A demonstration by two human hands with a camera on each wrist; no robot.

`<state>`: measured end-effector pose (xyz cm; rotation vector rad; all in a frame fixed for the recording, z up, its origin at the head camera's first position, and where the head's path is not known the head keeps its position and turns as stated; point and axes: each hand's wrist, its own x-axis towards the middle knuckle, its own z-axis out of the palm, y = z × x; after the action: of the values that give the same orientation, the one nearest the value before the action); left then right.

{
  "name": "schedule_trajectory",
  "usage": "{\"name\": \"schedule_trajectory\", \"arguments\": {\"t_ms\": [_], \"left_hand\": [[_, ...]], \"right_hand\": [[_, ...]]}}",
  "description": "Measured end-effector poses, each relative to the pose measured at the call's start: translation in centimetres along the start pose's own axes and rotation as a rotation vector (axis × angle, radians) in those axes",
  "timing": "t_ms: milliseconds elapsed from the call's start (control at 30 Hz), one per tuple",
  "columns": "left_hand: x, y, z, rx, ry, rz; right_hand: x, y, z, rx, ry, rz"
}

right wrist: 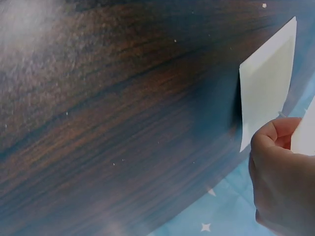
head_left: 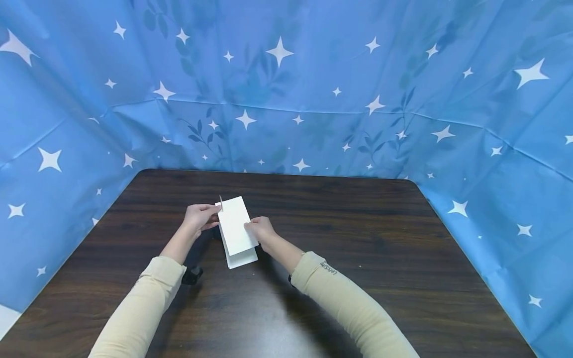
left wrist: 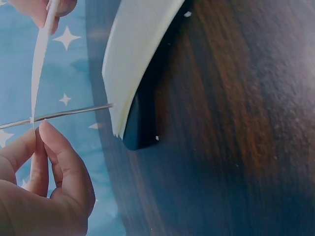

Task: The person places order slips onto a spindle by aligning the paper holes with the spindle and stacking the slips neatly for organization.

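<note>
A white paper sheet (head_left: 234,223) is held by both hands above a few more white sheets (left wrist: 133,54) on a dark base (left wrist: 141,123). From the lower sheets a thin metal spike (left wrist: 74,112) rises and passes through the held sheet near its edge; the tip shows at the sheet's far left corner in the head view. My left hand (head_left: 200,219) pinches the sheet's left edge between thumb and finger, right beside the spike. On the opposite edge, my right hand (head_left: 261,231) grips the same sheet, thumb on top.
Everything stands on a dark wood-grain table (head_left: 380,248). Small white specks lie scattered on its surface. A blue curtain (head_left: 286,79) with white stars hangs behind the table and along its sides.
</note>
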<state>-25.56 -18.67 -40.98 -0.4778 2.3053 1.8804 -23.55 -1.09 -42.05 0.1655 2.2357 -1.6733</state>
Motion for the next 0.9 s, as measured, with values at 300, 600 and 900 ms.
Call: {"name": "schedule_trajectory", "arguments": {"t_ms": [300, 600, 900], "left_hand": [[0.5, -0.6, 0.1, 0.108, -0.007, 0.013], [0.6, -1.4, 0.4, 0.214, 0.06, 0.042], [1.0, -2.4, 0.7, 0.325, 0.107, 0.07]], "right_hand": [[0.1, 0.8, 0.0, -0.019, 0.029, -0.051], [0.3, 2.0, 0.2, -0.094, 0.153, -0.108], [0.5, 2.4, -0.1, -0.21, 0.142, -0.126]]}}
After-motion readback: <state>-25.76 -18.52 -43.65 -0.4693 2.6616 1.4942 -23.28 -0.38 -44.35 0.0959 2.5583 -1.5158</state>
